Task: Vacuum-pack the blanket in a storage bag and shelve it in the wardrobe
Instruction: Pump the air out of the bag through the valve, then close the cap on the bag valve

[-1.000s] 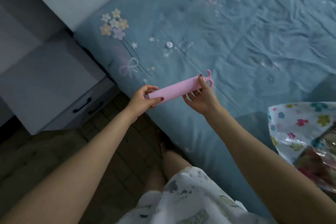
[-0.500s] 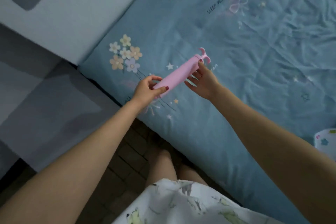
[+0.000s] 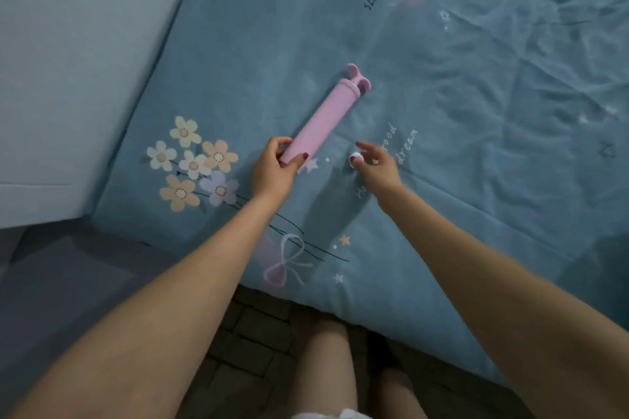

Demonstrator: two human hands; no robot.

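Observation:
A pink hand pump [image 3: 321, 122] with a T-shaped handle at its far end points up and to the right, low over the blue printed bedding [image 3: 476, 112]. My left hand [image 3: 277, 170] is shut on the pump's near end. To its right, my right hand [image 3: 376, 165] has its fingers spread, and the thumb tip touches a small white round cap [image 3: 355, 157] on the blue fabric. I cannot tell whether a clear storage bag covers the bedding.
The bed's front edge [image 3: 391, 320] runs across the lower middle. Below it are my legs and a dark tiled floor [image 3: 252, 343]. A pale grey headboard panel [image 3: 78, 61] fills the upper left, and a dark grey surface [image 3: 58, 282] lies under it.
My right hand let go of the pump and moved right and down to the white cap. Only my left hand holds the pump now. The camera moved closer over the bed.

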